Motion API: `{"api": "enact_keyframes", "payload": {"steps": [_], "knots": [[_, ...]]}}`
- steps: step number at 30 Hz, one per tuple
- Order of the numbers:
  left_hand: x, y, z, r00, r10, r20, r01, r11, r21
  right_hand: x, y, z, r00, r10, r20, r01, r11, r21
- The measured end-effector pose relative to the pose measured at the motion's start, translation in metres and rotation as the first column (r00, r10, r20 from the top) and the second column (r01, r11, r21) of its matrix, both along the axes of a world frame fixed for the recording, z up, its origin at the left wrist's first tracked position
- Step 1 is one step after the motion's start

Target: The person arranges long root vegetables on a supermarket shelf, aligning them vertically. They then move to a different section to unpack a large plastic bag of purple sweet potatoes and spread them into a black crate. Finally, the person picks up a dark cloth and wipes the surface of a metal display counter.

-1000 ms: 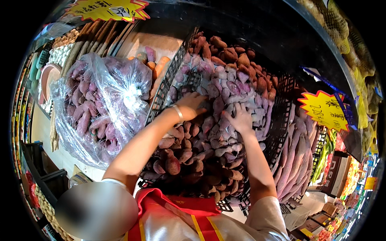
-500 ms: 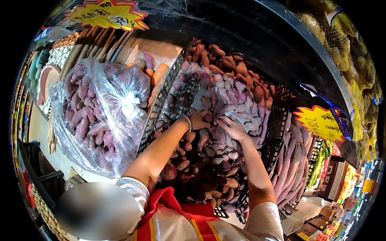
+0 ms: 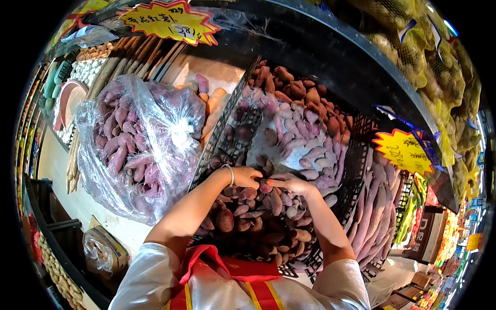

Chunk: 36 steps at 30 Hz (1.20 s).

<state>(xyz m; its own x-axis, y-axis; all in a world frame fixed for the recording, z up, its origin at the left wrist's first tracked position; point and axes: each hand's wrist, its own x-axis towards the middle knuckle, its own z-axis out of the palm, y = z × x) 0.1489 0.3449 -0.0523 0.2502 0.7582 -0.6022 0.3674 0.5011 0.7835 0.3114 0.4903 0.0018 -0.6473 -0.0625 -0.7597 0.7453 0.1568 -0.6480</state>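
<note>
Both hands are low over a black mesh crate (image 3: pixel 206 155) filled with purple and reddish sweet potatoes (image 3: pixel 302 126). My left hand (image 3: pixel 243 176), with a pale bracelet at the wrist, is curled down into the heap. What lies under its fingers is hidden. Close beside it, my right hand (image 3: pixel 290 183) is closed with its thumb and fingertips on a small reddish sweet potato (image 3: pixel 266 186) between the two hands. Darker sweet potatoes (image 3: pixel 243 209) pile up nearer my body. Beyond my hands, part of a pale liner (image 3: pixel 263 150) shows on the crate's floor.
Left of the crate lies a clear plastic bag (image 3: pixel 155 111) of purple sweet potatoes, with carrots (image 3: pixel 214 101) behind it. Long purple tubers (image 3: pixel 369 206) fill the right side. A dark shelf edge (image 3: pixel 382 57), yellow price signs (image 3: pixel 170 21) and netted bags (image 3: pixel 434 72) border the far side.
Both hands have moved nearer my body and closer together, down the heap. More of the pale liner shows where they were. The view has shifted slightly.
</note>
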Motion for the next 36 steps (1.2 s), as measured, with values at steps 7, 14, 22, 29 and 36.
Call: {"api": "enact_keyframes", "payload": {"steps": [7,14,22,29,36], "knots": [[0.02,-0.051,0.046,0.954,-0.07,-0.291,0.202,0.866,0.456,0.065,-0.045,0.035,0.956,0.214,-0.202,-0.183,0.97,0.161],[0.029,-0.084,0.087,0.889,-0.262,-0.376,0.391,0.862,0.321,0.107,-0.059,0.069,0.717,0.529,-0.453,-0.364,0.839,0.404],[0.027,-0.12,0.09,0.96,-0.246,-0.136,0.28,0.88,0.384,0.059,-0.001,0.039,0.904,0.202,-0.376,-0.101,0.957,0.271],[0.046,-0.116,0.084,0.96,-0.12,-0.254,0.197,0.931,0.306,-0.023,-0.003,-0.104,0.916,0.154,-0.371,0.205,0.615,0.762],[0.045,-0.125,0.078,0.979,-0.043,-0.198,0.108,0.938,0.328,-0.01,-0.007,-0.084,0.686,-0.535,-0.493,0.522,0.834,-0.18]]}}
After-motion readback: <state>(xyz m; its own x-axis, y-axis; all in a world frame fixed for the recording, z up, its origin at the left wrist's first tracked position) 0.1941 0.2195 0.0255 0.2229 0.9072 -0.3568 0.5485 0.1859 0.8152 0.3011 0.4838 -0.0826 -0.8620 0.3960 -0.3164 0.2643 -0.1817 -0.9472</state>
